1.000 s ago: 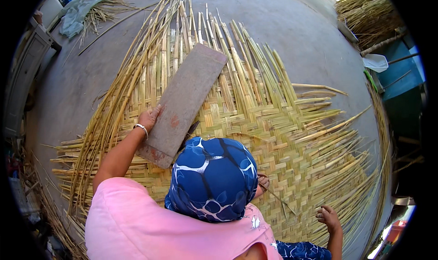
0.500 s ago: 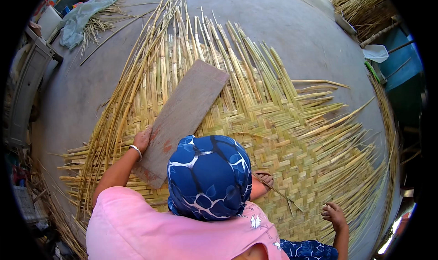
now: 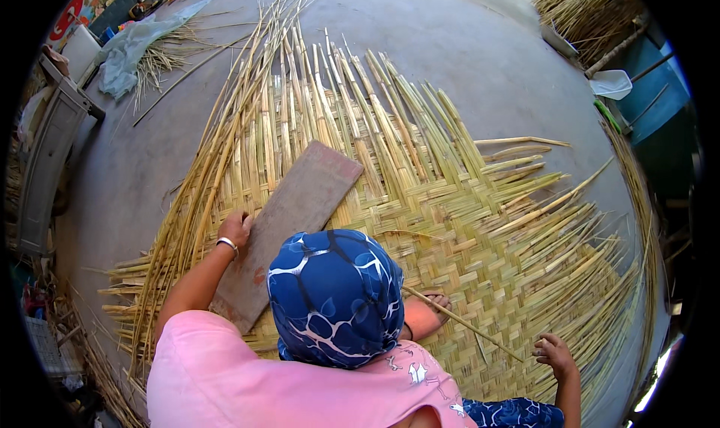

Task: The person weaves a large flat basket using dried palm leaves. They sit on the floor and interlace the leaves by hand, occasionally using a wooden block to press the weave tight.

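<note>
I squat on a large woven reed mat [image 3: 457, 252] with loose split ends along its edges. My left hand [image 3: 237, 228], with a white bracelet at the wrist, has its fingers curled at the left edge of a flat wooden board [image 3: 300, 195] lying slantwise on the weave. My right hand [image 3: 556, 354] hovers over the mat's right side, fingers loosely bent and apart, holding nothing visible. A thin reed [image 3: 476, 327] crosses my bare foot [image 3: 427, 314] and points toward that hand. My bent knee [image 3: 335, 300], in blue patterned cloth, hides the mat's middle and the board's lower right edge.
Long loose reeds [image 3: 214, 158] fan over the mat's left side. Clear plastic sheeting [image 3: 131, 57] and a grey wooden furniture piece [image 3: 49, 158] stand far left. A stack of reeds [image 3: 589, 15] and a white plastic tub [image 3: 613, 84] are at the far right.
The board has slid nearer to me, with my left hand still at its edge. The thin reed by my foot reaches further right. My right hand has barely moved.
</note>
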A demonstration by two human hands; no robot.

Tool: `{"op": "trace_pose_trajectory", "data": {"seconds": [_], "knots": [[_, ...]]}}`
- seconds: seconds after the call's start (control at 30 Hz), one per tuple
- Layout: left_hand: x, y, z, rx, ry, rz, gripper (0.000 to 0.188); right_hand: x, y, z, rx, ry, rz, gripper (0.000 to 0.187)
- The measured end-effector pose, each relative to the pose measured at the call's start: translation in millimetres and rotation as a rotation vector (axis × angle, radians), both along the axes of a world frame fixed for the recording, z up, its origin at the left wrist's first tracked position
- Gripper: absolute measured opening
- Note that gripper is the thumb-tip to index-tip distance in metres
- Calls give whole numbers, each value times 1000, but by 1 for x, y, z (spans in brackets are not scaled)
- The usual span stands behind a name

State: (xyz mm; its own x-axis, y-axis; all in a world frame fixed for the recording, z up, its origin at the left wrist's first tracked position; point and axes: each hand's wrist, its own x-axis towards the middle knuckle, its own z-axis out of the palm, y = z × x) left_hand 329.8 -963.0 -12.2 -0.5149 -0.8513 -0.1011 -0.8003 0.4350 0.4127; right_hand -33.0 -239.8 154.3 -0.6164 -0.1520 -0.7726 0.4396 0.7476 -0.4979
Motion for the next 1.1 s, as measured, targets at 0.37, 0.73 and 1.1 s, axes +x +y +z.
{"op": "trace_pose_trajectory", "data": {"seconds": [0.37, 0.73, 1.1], "knots": [[-172, -107, -31, -3, -143, 120, 24, 12, 15, 3, 136, -5, -88, 47], [-208, -128, -16, 167, -294, 365, 27, 6, 18, 7, 169, -48, -85, 53], [-186, -120, -1, 111, -252, 319, 26, -3, 17, 1, 147, -53, -82, 49]]}}
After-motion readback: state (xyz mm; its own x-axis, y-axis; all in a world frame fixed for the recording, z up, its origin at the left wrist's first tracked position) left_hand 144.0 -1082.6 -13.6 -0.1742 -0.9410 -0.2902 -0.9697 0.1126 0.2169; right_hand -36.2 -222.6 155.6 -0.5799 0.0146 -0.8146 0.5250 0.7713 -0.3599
